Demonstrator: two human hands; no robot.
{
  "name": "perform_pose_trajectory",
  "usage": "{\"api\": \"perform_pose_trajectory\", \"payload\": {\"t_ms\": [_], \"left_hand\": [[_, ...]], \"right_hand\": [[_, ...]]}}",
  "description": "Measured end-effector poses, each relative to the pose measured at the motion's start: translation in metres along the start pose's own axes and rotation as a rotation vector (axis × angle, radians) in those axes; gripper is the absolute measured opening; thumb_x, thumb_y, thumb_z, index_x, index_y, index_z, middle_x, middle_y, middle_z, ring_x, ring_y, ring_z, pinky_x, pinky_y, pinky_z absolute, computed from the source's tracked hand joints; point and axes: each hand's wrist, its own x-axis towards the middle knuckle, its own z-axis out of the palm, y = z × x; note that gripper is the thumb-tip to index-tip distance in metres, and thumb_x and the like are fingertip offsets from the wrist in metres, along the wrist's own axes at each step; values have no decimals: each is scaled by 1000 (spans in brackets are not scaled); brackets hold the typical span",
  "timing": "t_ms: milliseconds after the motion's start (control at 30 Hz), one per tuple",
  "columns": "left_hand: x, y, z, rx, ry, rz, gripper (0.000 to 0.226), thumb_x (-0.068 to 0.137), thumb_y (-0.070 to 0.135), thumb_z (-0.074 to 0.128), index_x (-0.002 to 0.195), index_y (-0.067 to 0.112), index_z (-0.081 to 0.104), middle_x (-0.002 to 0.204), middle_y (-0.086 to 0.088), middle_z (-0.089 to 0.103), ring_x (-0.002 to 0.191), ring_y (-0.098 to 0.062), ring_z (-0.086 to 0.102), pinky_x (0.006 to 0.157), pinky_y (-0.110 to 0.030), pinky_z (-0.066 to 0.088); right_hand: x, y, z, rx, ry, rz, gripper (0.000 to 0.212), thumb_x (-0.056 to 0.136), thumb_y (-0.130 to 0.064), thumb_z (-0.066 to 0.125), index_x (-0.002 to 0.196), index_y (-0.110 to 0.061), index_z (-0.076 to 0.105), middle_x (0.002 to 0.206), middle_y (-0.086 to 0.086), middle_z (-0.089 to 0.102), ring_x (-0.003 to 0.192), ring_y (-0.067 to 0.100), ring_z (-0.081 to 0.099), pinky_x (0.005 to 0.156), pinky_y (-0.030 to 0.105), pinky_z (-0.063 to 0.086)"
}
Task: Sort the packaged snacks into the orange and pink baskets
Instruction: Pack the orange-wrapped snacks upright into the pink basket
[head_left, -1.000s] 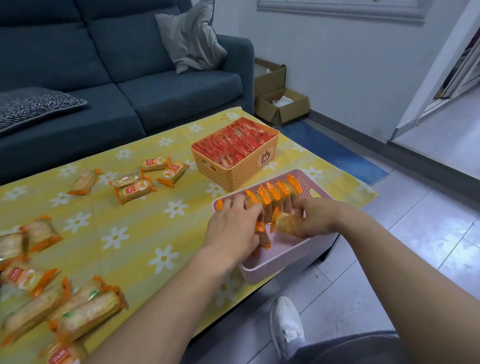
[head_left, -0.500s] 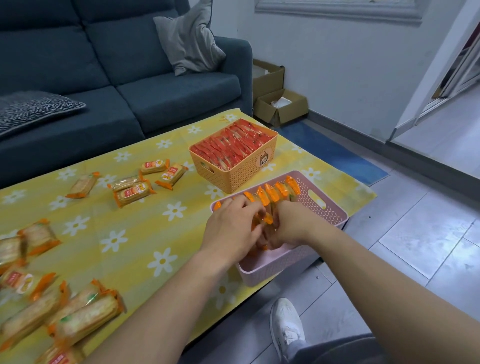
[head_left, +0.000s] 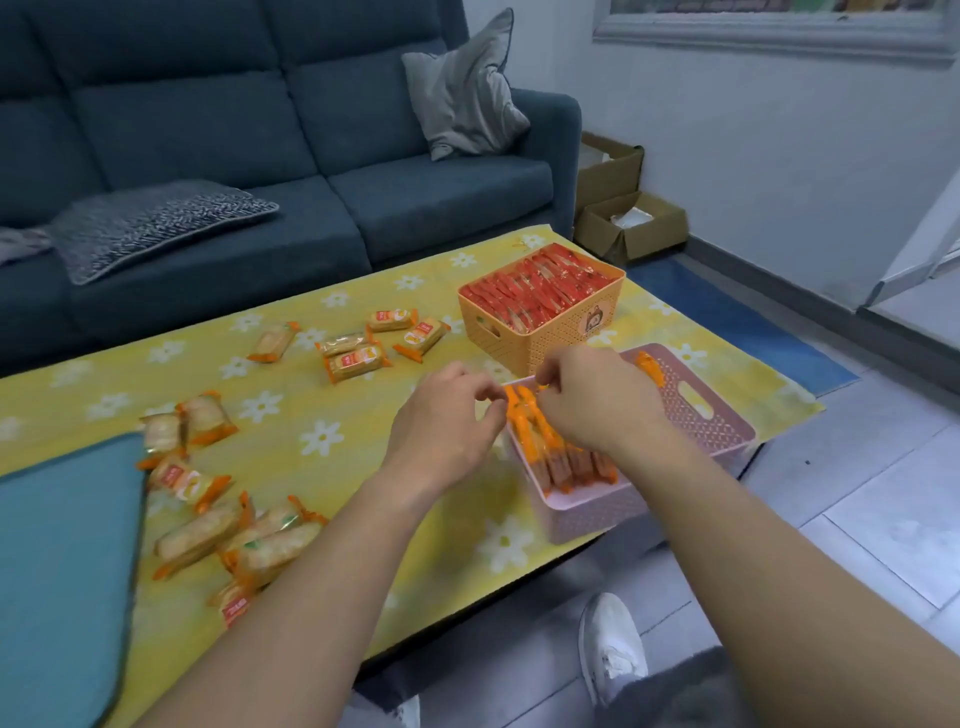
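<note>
Head: hands (head_left: 597, 400) now higher, camera shifted.

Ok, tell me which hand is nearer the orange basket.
Right. The right hand sits just in front of the orange basket, over the pink basket; the left hand is further left, over the table edge.

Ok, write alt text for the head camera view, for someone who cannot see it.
A person's left hand and right hand straighten a row of orange snack packs in a pink basket at the edge of a yellow flowered tablecloth. Behind it an orange basket is full of red packs; loose packs lie to the left.
</note>
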Motion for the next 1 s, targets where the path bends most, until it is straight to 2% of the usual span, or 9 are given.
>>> {"api": "perform_pose_trajectory", "payload": {"t_ms": [267,433,533,600,667,733,800,900,1000], "left_hand": [[-91,-108,-115,70,110,-530,23,94,14,56,100,31,70,100,10,65,96,-18,62,82,-33,51],[-148,-167,-143,116,-80,-752,31,87,4,59,96,34,62,110,-2,64,99,-24,61,86,-33,52],[-158,-168,-131,85,-317,-807,13,89,27,71,91,22,59,97,-2,64,89,-23,63,73,-30,50],[-159,-159,-114,-39,-412,-917,30,88,39,72,91,14,57,85,-5,60,74,-26,64,61,-31,53],[-154,-154,-100,-106,-440,-993,63,84,46,75,125,6,48,93,-9,63,67,-25,66,53,-32,57],[-149,-159,-93,-83,-479,-1020,112,82,48,78,155,5,6,108,-15,64,64,-25,66,54,-34,58],[-144,-162,-89,-26,-532,-1018,126,82,43,80,156,9,-17,100,-17,61,64,-25,65,60,-37,60],[-139,-170,-89,54,-583,-990,124,84,31,78,155,8,-20,110,-19,65,72,-28,65,67,-37,57],[-138,-187,-98,162,-401,-911,100,85,28,72,155,5,5,137,-17,50,116,-33,61,88,-39,51]], "right_hand": [[-34,-130,80,210,-401,-398,26,87,-20,59,109,-21,72,110,-2,72,105,21,65,88,32,53],[-41,-173,143,-23,-550,-565,58,91,-13,52,147,-25,47,149,6,46,134,29,45,108,42,42],[-44,-190,175,-213,-549,-619,66,90,-17,57,152,-26,37,151,5,42,135,32,42,106,48,44],[-43,-199,189,-315,-484,-634,65,88,-19,62,148,-25,39,146,7,42,132,33,43,104,48,45],[-38,-203,195,-397,-413,-645,64,86,-27,69,144,-24,42,141,9,42,129,34,42,103,48,43],[-32,-207,201,-445,-430,-647,73,81,-38,75,144,-25,40,140,10,38,131,34,38,103,47,42],[-26,-208,204,-434,-490,-660,82,76,-38,79,145,-24,38,143,7,35,134,32,35,105,46,42],[-17,-212,208,-403,-497,-709,80,72,-33,81,138,-20,39,141,4,43,133,28,42,104,44,44],[-7,-219,212,-457,-508,-679,79,69,-37,81,135,-19,43,135,7,51,127,30,47,98,42,46]]}}
